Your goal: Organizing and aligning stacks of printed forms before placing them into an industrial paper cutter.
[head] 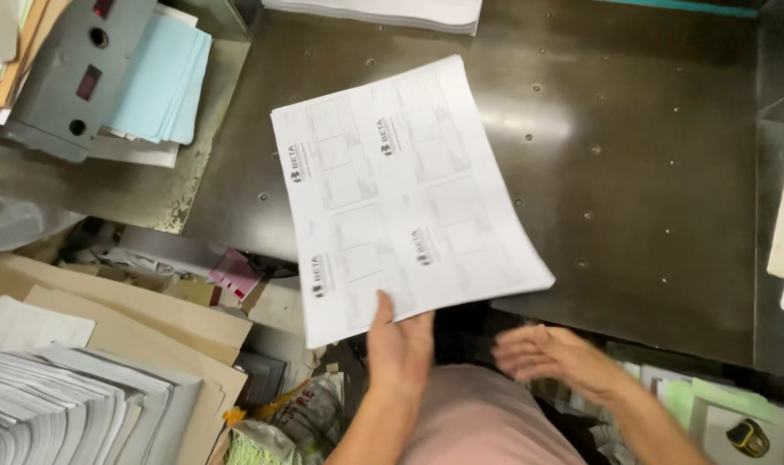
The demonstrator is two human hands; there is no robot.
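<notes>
**Printed sheets held over the dark steel table**

At the near edge of the table, the left hand (399, 340) grips the bottom edge of a stack of printed sheets (401, 194), thumb on top, holding it tilted over the dark metal table (650, 172). The right hand (551, 355) hovers just beside it, open and blurred, touching nothing. To the left lie brown card and a fanned pile of grey paper (74, 396). Farther off sit pale blue sheets (164, 82) and another white stack (383, 13) at the far edge.

light: dim, overhead | glare: sheen on dark steel machine table (633, 172) | blur: open right hand (551, 353) motion-smeared | focus: printed white paper sheets (401, 194) slightly soft
</notes>
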